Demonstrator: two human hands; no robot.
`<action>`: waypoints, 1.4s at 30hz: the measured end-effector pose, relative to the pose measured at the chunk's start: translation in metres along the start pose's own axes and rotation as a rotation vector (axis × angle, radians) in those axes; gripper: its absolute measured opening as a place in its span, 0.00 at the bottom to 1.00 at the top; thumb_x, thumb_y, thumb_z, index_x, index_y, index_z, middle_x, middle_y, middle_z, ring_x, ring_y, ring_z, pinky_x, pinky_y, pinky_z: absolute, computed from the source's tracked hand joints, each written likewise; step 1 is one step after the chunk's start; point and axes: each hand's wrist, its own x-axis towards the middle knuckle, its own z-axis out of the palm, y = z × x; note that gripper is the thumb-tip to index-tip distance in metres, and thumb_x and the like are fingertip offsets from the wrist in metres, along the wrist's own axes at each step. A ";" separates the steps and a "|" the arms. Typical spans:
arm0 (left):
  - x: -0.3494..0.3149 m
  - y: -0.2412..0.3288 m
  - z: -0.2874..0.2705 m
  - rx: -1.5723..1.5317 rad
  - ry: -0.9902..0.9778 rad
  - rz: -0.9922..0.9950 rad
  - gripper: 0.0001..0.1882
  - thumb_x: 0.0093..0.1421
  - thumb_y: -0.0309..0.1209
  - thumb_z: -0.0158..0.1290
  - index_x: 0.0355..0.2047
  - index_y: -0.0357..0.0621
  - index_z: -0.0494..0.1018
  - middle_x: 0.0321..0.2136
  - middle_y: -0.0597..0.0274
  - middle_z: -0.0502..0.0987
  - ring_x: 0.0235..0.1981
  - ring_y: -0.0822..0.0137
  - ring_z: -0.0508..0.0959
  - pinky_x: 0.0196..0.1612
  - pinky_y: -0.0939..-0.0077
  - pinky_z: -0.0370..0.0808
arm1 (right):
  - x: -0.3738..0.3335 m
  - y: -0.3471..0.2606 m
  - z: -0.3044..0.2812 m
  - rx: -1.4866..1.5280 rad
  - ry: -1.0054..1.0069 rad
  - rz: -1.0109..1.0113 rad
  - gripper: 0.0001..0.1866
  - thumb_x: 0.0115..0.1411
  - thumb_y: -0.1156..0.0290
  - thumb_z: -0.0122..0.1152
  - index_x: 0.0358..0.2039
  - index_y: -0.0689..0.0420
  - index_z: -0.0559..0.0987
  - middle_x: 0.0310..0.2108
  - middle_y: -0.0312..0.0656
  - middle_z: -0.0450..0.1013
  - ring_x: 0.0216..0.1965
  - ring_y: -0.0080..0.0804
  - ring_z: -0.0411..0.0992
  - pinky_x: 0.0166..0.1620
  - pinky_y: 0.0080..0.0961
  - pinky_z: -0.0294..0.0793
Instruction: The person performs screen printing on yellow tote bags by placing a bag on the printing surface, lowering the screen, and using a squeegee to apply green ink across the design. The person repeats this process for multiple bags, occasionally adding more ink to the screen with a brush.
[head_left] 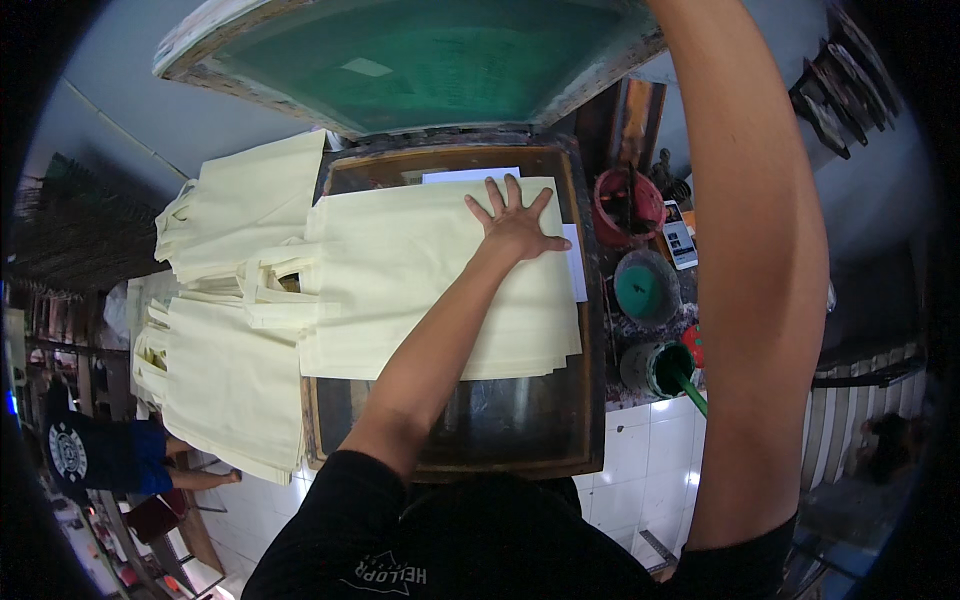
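A cream cloth bag (420,280) lies flat at the centre of the frame on a dark wooden-framed printing table (590,300), its long axis running left to right, with its handles (275,290) pointing toward the left of the frame and its closed bottom edge toward the right. The left hand (512,222) rests palm down on the upper right part of the bag, fingers spread wide and gripping nothing. The right arm (750,250) rises along the right side of the frame to the green mesh screen frame (420,55), which is tilted up across the top; the right hand itself is cut off by the upper edge, so whether it is open or closed cannot be told. A white sheet (470,175) shows only as strips beyond the bag's upper and right edges. More cream bags (235,330) are stacked at the left, overlapping, their count unclear. Paint pots (645,285) stand to the right of the table, one with a green stick (690,390). A phone (680,238) lies near them. Another person (110,455) appears at the lower left, largely cut off.
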 end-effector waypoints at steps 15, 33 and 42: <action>-0.102 -0.043 -0.052 -1.155 0.383 0.536 0.37 0.66 0.48 0.57 0.63 0.28 0.65 0.56 0.39 0.75 0.59 0.52 0.76 0.63 0.67 0.69 | -0.076 -0.090 -0.008 0.027 -0.191 0.540 0.15 0.59 0.64 0.66 0.32 0.67 0.84 0.27 0.57 0.79 0.28 0.49 0.78 0.38 0.42 0.76; -0.303 -0.132 0.124 -1.616 0.098 -0.069 0.15 0.70 0.35 0.55 0.34 0.33 0.79 0.28 0.54 0.83 0.27 0.70 0.81 0.34 0.74 0.77 | -0.325 -0.097 0.145 0.102 -0.307 0.083 0.16 0.56 0.59 0.71 0.26 0.57 0.76 0.23 0.43 0.73 0.27 0.43 0.74 0.29 0.38 0.72; -0.307 -0.137 0.125 -1.616 0.091 -0.106 0.15 0.70 0.34 0.55 0.32 0.33 0.78 0.25 0.55 0.82 0.24 0.70 0.80 0.32 0.75 0.77 | -0.244 0.006 0.224 -0.011 -0.277 -0.033 0.22 0.62 0.49 0.63 0.27 0.57 0.76 0.25 0.48 0.75 0.29 0.50 0.76 0.33 0.46 0.73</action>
